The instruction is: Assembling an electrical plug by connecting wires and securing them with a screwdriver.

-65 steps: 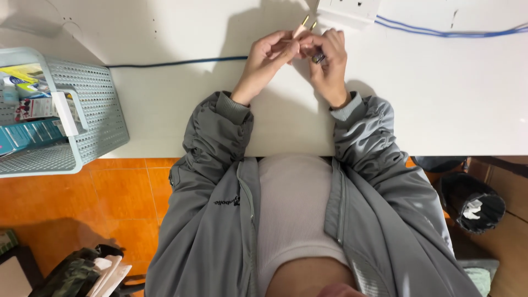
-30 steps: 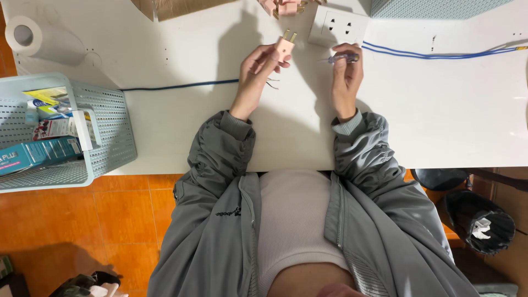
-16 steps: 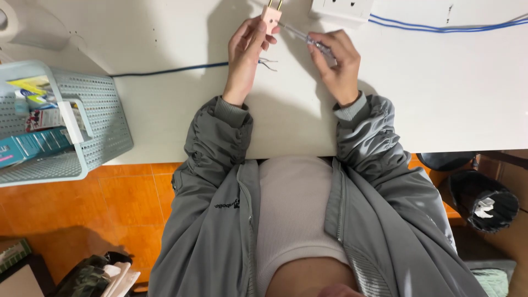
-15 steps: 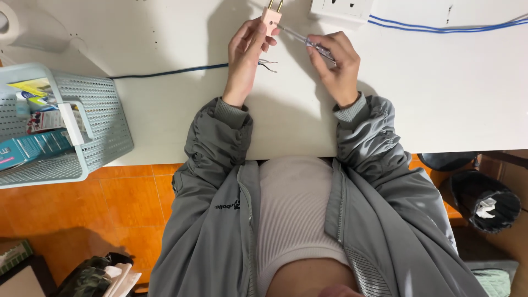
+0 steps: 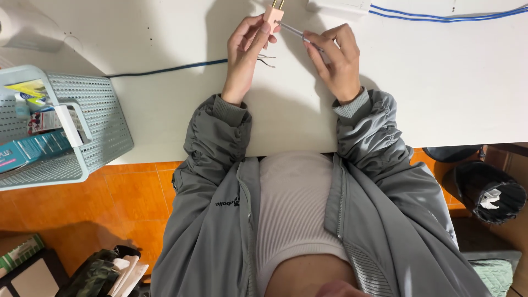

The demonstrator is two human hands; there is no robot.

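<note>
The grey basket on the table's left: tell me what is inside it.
Inside the grey basket lie a teal box, a yellow packet and other small packages. Whatever sits beneath them or past the picture's edge cannot be seen.

Basket sits on the counter at its left edge, boxes inside. Cable runs from basket toward plug at centre; power strip right of plug, at the far edge.

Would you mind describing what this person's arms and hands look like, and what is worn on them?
Both arms are covered by a grey zip-up jacket with creased, slightly shiny sleeves ending in ribbed cuffs at the wrists. The left hand and right hand are bare: no gloves, rings or watch show. The jacket hangs open over a white ribbed top, with a small dark marking on the chest.
</note>
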